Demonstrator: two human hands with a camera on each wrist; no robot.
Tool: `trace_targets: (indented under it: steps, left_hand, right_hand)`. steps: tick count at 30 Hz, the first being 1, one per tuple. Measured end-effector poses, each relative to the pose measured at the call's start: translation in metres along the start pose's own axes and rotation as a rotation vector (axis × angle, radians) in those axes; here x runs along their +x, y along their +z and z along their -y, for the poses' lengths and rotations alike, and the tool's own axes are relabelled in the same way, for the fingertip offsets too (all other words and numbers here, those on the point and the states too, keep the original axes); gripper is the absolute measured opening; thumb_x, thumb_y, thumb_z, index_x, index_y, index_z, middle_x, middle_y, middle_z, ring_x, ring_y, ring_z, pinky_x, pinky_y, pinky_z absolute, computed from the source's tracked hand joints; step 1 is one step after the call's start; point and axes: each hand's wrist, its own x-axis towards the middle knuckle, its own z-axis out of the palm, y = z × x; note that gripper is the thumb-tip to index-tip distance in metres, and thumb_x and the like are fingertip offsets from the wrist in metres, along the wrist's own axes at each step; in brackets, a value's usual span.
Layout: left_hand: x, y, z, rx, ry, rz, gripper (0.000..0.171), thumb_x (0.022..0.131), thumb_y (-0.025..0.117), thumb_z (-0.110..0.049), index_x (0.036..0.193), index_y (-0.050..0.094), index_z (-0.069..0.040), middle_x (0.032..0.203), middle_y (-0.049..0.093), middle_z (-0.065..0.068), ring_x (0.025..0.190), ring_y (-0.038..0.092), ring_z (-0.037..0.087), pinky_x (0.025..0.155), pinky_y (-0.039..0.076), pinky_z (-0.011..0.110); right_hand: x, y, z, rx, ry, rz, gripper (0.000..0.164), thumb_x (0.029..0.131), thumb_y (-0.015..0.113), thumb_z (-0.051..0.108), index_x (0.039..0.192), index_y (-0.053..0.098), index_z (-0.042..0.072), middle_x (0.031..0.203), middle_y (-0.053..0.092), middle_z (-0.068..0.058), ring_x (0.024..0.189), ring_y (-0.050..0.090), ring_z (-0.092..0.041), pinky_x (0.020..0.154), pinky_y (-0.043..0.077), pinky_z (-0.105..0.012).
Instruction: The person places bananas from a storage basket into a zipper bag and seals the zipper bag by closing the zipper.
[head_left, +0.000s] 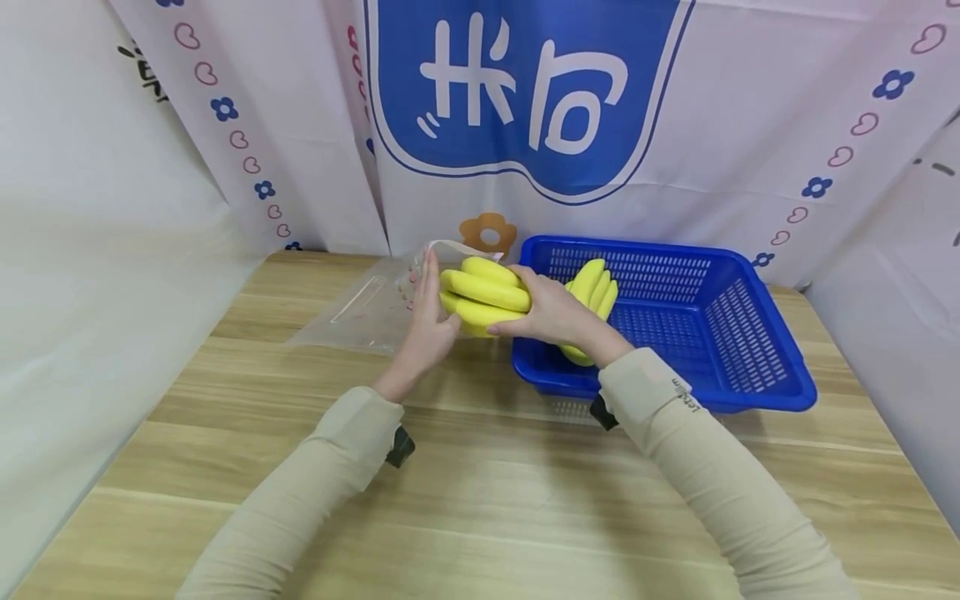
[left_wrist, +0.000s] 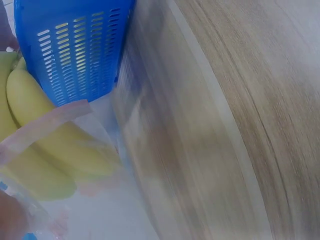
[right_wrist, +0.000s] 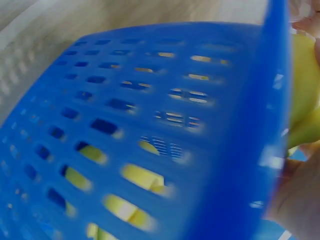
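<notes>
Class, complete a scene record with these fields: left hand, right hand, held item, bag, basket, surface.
Left hand: fingers straight, at the bag's mouth
Right hand: grips a yellow banana bunch
Held item: that bunch, its ends seen through clear plastic in the left wrist view
Bag: clear, left of the basket
Basket: blue, slotted, holding another bunch
Surface: wood-grain table

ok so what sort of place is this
Probably a small curtained-off tabletop workspace indoors, though I can't tell what building it's in: a printed fabric backdrop hangs right behind a wood-grain table, and white fabric closes in both sides.
</notes>
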Motion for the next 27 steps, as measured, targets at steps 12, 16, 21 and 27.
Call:
trace_targets:
  steps: [12,16,21,27]
  left_hand:
    - [0.002,-0.005,-0.003,-0.092,0.014,-0.014,0.097,0.075,0.042,0.013,0.153,-0.008,-0.013,0.161,-0.015,-0.003,0.149,-0.011,0.014,0.117,0.024,0.040]
    - [0.003,-0.008,-0.005,-0.096,-0.002,-0.008,0.097,0.075,0.042,0.014,0.153,-0.009,-0.013,0.161,-0.015,-0.003,0.149,-0.012,0.012,0.123,0.012,0.036]
    - [0.004,-0.011,-0.009,-0.116,-0.023,0.017,0.096,0.076,0.041,0.016,0.153,-0.011,-0.009,0.161,-0.017,0.001,0.149,-0.015,0.016,0.124,-0.001,0.035]
    - [0.004,-0.012,-0.008,-0.102,-0.013,0.002,0.097,0.076,0.041,0.015,0.153,-0.010,-0.013,0.161,-0.016,-0.002,0.148,-0.015,0.014,0.122,0.009,0.034]
  right_hand:
    - [0.000,-0.002,-0.004,-0.009,-0.031,0.068,0.080,0.079,0.073,0.049,0.135,0.042,0.002,0.113,0.054,-0.010,0.098,0.049,-0.024,0.088,0.045,-0.037]
    - [-0.002,-0.008,-0.007,0.002,-0.043,0.130,0.082,0.078,0.073,0.044,0.139,0.037,0.001,0.120,0.052,-0.012,0.103,0.049,-0.025,0.095,0.045,-0.040]
    - [-0.005,-0.013,-0.013,0.005,-0.053,0.177,0.084,0.079,0.074,0.041,0.142,0.034,0.005,0.122,0.052,-0.011,0.104,0.048,-0.024,0.097,0.042,-0.041]
    - [-0.007,-0.015,-0.016,0.030,-0.053,0.162,0.085,0.078,0.076,0.042,0.144,0.034,0.007,0.129,0.053,-0.010,0.110,0.049,-0.025,0.103,0.041,-0.045]
